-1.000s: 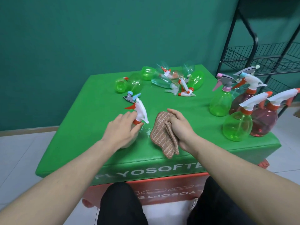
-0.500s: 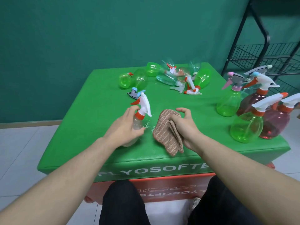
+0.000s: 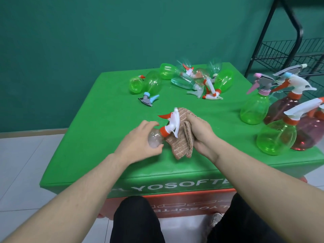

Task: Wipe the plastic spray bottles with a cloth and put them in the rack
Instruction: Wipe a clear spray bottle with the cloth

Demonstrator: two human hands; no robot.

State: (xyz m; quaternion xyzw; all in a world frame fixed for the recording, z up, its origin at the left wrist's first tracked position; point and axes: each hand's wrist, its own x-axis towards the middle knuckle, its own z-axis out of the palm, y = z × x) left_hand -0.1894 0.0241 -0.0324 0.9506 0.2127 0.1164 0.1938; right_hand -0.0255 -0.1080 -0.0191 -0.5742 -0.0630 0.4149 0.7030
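My left hand (image 3: 140, 142) grips a clear spray bottle (image 3: 155, 140) with a white head and orange trigger, tilted to the right above the green table (image 3: 98, 137). My right hand (image 3: 201, 132) holds a folded brown striped cloth (image 3: 182, 144) pressed against the bottle's neck and head. Several upright green and pink spray bottles (image 3: 277, 137) stand at the table's right edge. The black wire rack (image 3: 287, 51) stands behind them at the far right.
A heap of several green and clear bottles (image 3: 198, 78) lies at the table's far side, with two green ones (image 3: 145, 83) to its left. A loose grey and blue spray head (image 3: 148, 99) lies in front of them. White tiled floor surrounds the table.
My left hand has lifted the clear bottle off the table and tipped it rightward. My right hand has brought the cloth up against the bottle's head.
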